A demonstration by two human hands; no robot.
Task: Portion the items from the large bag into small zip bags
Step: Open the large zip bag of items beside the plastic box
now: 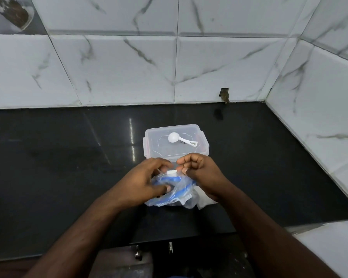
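Note:
A crumpled clear plastic bag with blue print [174,194] lies on the black counter [58,161] near its front edge. My left hand [147,183] grips the bag's left side, thumb pressed into the plastic. My right hand [199,171] pinches the bag's top at the right. Between the two hands sits a small white tab [171,173] at the bag's mouth. Behind the hands stands a clear lidded plastic box [175,141] with a white measuring scoop [181,138] lying on its lid. What is inside the bag is hidden.
White marble-look tiles form the back wall [129,67] and the right wall [319,97], meeting in a corner. A small dark notch [225,95] marks the back wall's base. White plastic [204,202] lies under my right wrist. Below the counter's front edge are metal fittings [138,253].

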